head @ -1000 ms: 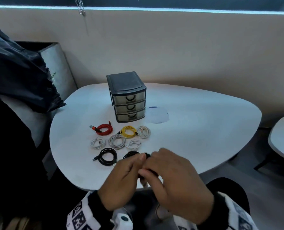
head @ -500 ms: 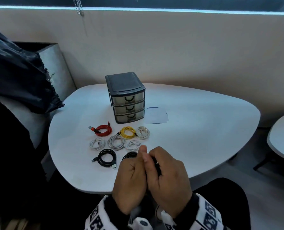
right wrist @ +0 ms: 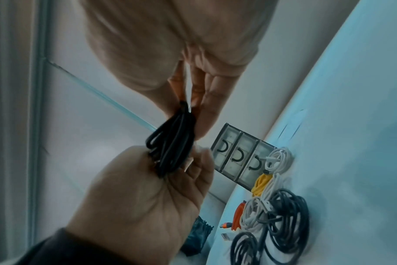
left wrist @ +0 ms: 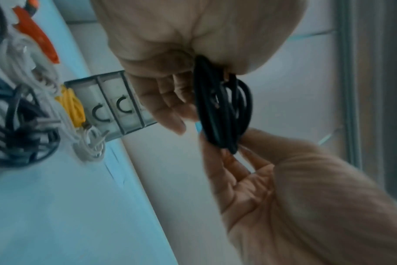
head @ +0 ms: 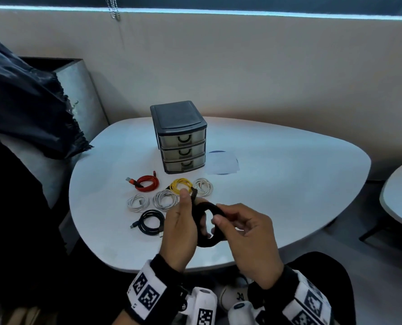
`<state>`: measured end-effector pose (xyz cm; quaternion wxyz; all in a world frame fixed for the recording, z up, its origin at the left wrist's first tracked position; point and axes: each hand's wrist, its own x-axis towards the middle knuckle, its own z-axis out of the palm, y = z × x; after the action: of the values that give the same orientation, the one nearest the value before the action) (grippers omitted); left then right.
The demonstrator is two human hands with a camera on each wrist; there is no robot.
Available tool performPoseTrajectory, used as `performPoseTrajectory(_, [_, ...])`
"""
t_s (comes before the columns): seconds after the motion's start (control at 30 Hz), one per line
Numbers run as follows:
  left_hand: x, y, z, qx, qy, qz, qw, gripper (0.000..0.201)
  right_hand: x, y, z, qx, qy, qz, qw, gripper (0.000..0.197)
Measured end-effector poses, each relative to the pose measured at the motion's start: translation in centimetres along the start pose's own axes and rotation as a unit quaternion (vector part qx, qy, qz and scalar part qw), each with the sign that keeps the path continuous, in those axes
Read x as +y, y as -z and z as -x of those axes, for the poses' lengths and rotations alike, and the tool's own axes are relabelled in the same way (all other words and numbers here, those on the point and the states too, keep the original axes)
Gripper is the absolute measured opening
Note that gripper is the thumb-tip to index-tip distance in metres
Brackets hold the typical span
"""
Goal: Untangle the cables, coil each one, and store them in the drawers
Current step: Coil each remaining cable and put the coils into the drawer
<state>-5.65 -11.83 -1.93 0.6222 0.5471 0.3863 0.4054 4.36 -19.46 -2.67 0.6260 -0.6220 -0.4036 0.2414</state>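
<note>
Both hands hold a coiled black cable point(head: 208, 225) upright above the table's near edge. My left hand point(head: 190, 207) grips the coil's left side, thumb up beside its plug end. On the coil's right side, my right hand point(head: 218, 218) pinches it between thumb and fingertips. The left wrist view shows the black cable point(left wrist: 224, 111) edge-on between the two hands, and in the right wrist view the black cable point(right wrist: 170, 143) hangs the same way. A dark three-drawer unit point(head: 179, 137) stands behind on the white table point(head: 277, 184), all drawers closed.
Coiled cables lie in front of the drawers: red point(head: 146, 182), yellow point(head: 180, 184), white point(head: 203, 186), two more white ones point(head: 137, 202) point(head: 166, 199) and a black one point(head: 152, 221). A paper sheet point(head: 222, 164) lies right of the unit. A second table point(head: 401, 195) stands at the right.
The hands were pressed together over the black cable at the table edge. They have lifted and parted, and the coil now stands open as a loop between them.
</note>
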Motion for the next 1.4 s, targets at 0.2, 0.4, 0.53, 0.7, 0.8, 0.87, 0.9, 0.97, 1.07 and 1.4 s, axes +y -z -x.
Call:
performPoseTrajectory(0.2, [-0.7, 0.7, -0.8, -0.014, 0.002, 0.002, 1.000, 0.046, -0.5, 0.3, -1.1, 0.027, 0.037, 0.001, 0.999, 0.027])
performPoseTrajectory(0.4, [-0.6, 1.3, -0.3, -0.103, 0.107, 0.074, 0.986, 0.029, -0.5, -0.1, -1.1, 0.045, 0.092, 0.029, 0.994, 0.023])
performPoseTrajectory(0.53, [-0.5, 1.9, -0.2, -0.176, 0.123, 0.076, 0.974, 0.018, -0.1, 0.0, -0.9, 0.028, 0.090, 0.038, 0.995, 0.020])
performPoseTrajectory(0.7, [-0.7, 2.7, 0.1, -0.174, 0.166, 0.207, 0.948, 0.040, -0.3, -0.2, -0.6, 0.011, 0.082, 0.068, 0.994, 0.021])
performPoseTrajectory(0.8, [0.0, 2.9, 0.5, -0.223, 0.164, 0.150, 0.949, 0.073, -0.8, -0.5, -0.6, 0.028, 0.076, 0.047, 0.996, 0.026])
performPoseTrajectory(0.87, [0.3, 2.8, 0.8, -0.232, 0.111, 0.047, 0.965, 0.071, -1.0, -0.5, -0.7, 0.046, 0.075, 0.034, 0.996, 0.028])
performPoseTrajectory(0.9, [0.3, 2.8, 1.0, -0.231, 0.074, 0.000, 0.970, 0.063, -0.9, -0.5, -0.7, 0.050, 0.084, 0.048, 0.994, 0.028])
performPoseTrajectory(0.97, [0.0, 2.8, 1.0, -0.207, 0.021, -0.040, 0.977, 0.041, -0.5, -0.6, -0.8, 0.044, 0.098, 0.087, 0.990, 0.027])
performPoseTrajectory(1.07, [-0.6, 2.6, 0.9, -0.158, 0.047, 0.045, 0.985, 0.044, 0.0, -0.7, -0.3, 0.009, 0.090, 0.117, 0.989, 0.021])
performPoseTrajectory(1.4, [-1.2, 1.4, 1.3, -0.124, 0.057, 0.162, 0.977, 0.037, 0.2, -0.2, 0.5, -0.029, 0.085, 0.137, 0.987, 0.028])
